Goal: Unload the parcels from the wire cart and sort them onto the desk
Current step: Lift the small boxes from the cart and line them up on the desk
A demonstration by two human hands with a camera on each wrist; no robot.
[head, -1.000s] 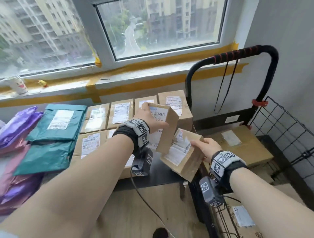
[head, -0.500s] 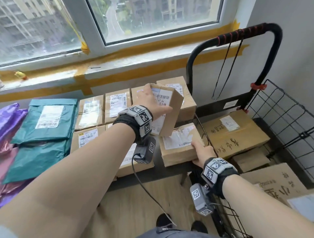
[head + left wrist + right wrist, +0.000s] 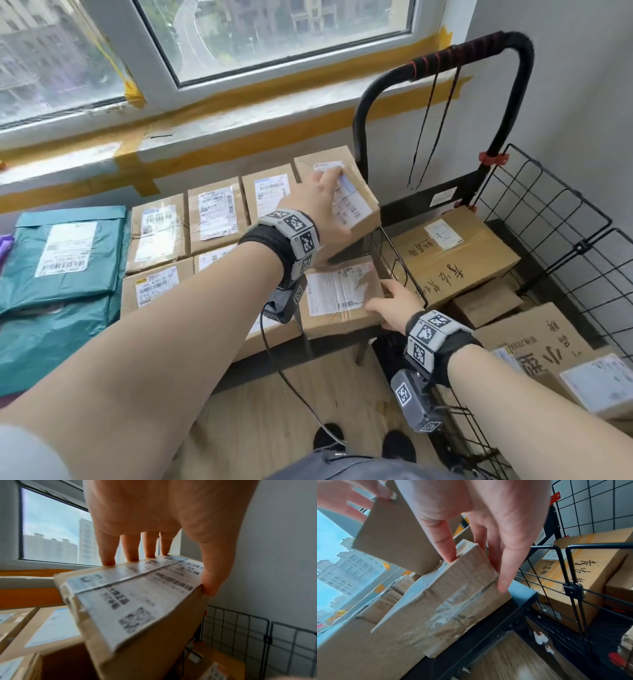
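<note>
left hand (image 3: 318,205) grips top parcel (image 3: 359,209) | right hand (image 3: 394,303) flat against lower parcel (image 3: 339,298) | cart (image 3: 462,54) holds boxes (image 3: 455,260)

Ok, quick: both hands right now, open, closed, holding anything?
Left hand: grips the labelled box by its edges.
Right hand: open, straight fingers against the side of the taped box.

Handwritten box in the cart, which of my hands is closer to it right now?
Right. The right hand touches the front parcel at the desk corner, just across the wire wall from the handwritten box; the left hand grips a raised parcel farther back over the desk.
</note>
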